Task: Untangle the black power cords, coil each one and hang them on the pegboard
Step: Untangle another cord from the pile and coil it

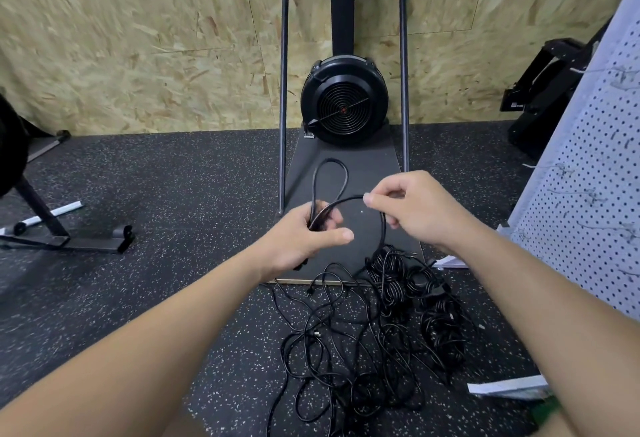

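Both forearms are extended over a speckled rubber floor (138, 281), where a tangled pile of black power cords (374, 332) is spread below the hands, partly against the base plate of a black fan machine (343, 104). One cord (329, 173) is gripped in the left hand (304, 239), fingers curled round a gathered loop that stands up above the fist, while the same cord is pinched between thumb and forefinger of the right hand (408, 204). A white pegboard (588, 194) with metal hooks is seen leaning at the right edge, near the pile.
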Available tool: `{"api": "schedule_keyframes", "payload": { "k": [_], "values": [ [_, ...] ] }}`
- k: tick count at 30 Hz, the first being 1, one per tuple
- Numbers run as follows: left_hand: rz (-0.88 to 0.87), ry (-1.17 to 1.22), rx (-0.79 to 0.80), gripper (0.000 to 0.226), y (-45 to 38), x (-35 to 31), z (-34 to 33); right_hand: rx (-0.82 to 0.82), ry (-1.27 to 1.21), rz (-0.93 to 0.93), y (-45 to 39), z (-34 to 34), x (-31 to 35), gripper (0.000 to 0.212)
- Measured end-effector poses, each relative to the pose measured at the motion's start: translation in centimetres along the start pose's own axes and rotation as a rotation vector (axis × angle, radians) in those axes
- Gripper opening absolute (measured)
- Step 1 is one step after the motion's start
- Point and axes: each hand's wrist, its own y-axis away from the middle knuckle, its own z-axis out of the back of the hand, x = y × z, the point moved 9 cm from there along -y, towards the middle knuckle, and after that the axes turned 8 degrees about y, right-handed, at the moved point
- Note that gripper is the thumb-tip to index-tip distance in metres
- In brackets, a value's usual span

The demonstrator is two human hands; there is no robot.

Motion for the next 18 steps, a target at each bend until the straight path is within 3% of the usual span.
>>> {"api": "schedule_keyframes", "payload": {
  "k": [5,9,17,18],
  "values": [
    [-0.104,-0.154,0.145,0.031,0.8,-1.3,-5.4,-0.214,0.023,0.107,-0.2,1.5,2.7,0.023],
    [-0.179,-0.172,0.095,0.036,1.1,-2.8,-6.7,-0.417,0.232,0.228,-0.1,2.8,3.6,0.019],
    [-0.052,0.189,0.175,0.01,1.1,-1.9,-7.0,-0.288,0.053,0.222,0.3,1.9,3.8,0.002],
    [-0.041,0.225,0.178,0.01,1.1,-1.8,-6.9,-0.293,0.053,0.217,0.2,2.0,3.7,0.009]
  ]
}}
